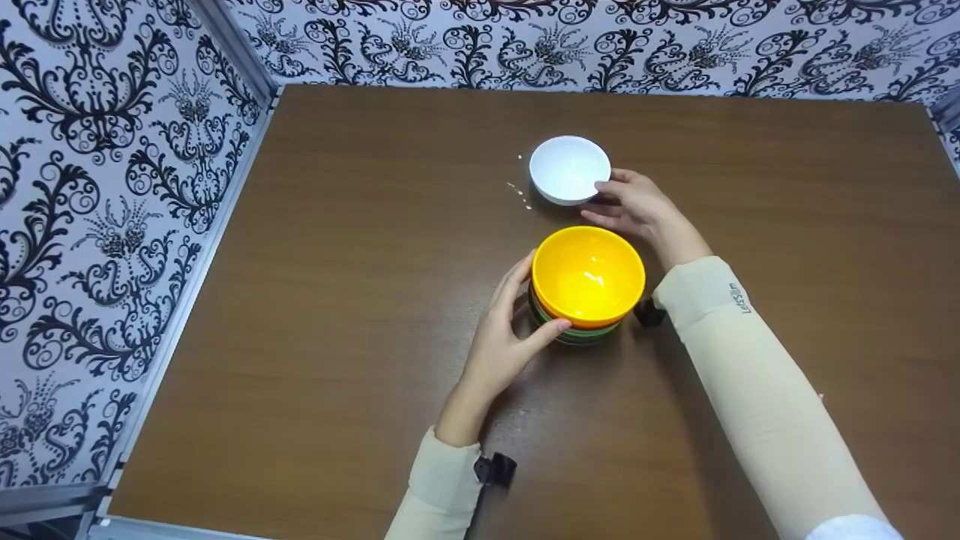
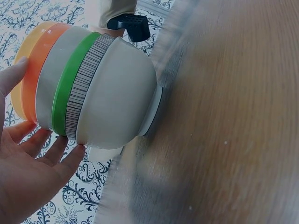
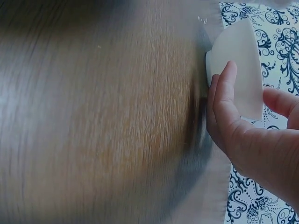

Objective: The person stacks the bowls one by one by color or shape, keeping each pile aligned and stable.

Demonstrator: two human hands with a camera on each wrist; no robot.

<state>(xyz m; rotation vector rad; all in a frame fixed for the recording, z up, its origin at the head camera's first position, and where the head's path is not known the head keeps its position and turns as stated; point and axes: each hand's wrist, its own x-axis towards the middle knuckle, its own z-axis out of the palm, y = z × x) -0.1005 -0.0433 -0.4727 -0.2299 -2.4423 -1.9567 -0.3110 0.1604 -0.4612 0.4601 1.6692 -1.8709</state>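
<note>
Nested bowls form a stack with a yellow bowl [image 1: 589, 274] on top. Below it the left wrist view shows an orange bowl [image 2: 35, 77], a grey one [image 2: 49, 79], a green one [image 2: 63, 91], and a white bowl with a striped rim band [image 2: 121, 93] at the bottom, its foot at the table. My left hand [image 1: 501, 341] grips the stack's left side, thumb at the front and fingers spread along the rims. Behind the stack, my right hand [image 1: 637, 206] holds a small white bowl [image 1: 568, 169] by its right edge, thumb at the rim and fingers against the outside.
Small white specks [image 1: 520, 193] lie on the brown wooden table [image 1: 360, 300] left of the white bowl. Panels with a black-and-white scroll pattern [image 1: 547, 45] stand along the back and left edges. Each sleeve carries a black wrist camera [image 1: 495, 470].
</note>
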